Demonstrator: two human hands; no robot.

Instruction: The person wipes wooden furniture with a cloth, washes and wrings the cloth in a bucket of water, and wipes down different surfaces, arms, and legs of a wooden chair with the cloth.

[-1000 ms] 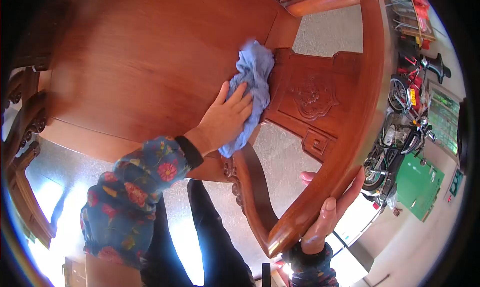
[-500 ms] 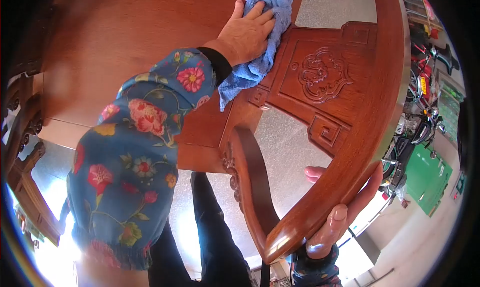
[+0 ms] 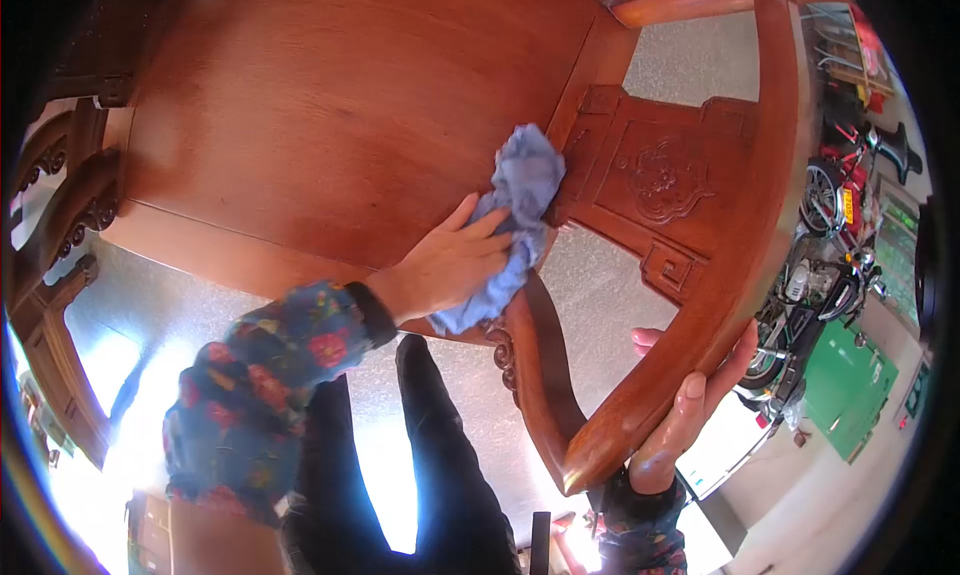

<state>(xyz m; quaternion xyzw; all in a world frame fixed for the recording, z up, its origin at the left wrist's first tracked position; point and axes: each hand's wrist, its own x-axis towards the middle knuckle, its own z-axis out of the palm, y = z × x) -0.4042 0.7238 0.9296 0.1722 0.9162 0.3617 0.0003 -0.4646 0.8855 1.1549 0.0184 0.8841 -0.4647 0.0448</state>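
A carved, reddish-brown wooden chair fills the middle; its broad seat (image 3: pixel 350 105) lies under my left hand (image 3: pixel 450 260). The fingers of that hand are bent over a crumpled blue cloth (image 3: pixel 530 175), pressing it at the seat's front corner by the side panel. One end of the cloth hangs past the seat edge. On the right, my right hand (image 3: pixel 685 415) grips the curved armrest (image 3: pixel 640 405) from its outer side near the tip. Its thumb and one finger lie along the wood, and fingertips show on the inner side.
A carved side panel (image 3: pixel 665 180) joins seat and armrest. More carved furniture (image 3: pixel 65 215) stands at the left. Motorcycles (image 3: pixel 830 235) and a green panel (image 3: pixel 850 385) are beyond the armrest. My legs (image 3: pixel 440 445) are below the seat, over grey floor (image 3: pixel 590 325).
My left hand has drawn the cloth down from the far part of the seat's side to the front corner. My right hand keeps its hold on the armrest. The view has shifted slightly.
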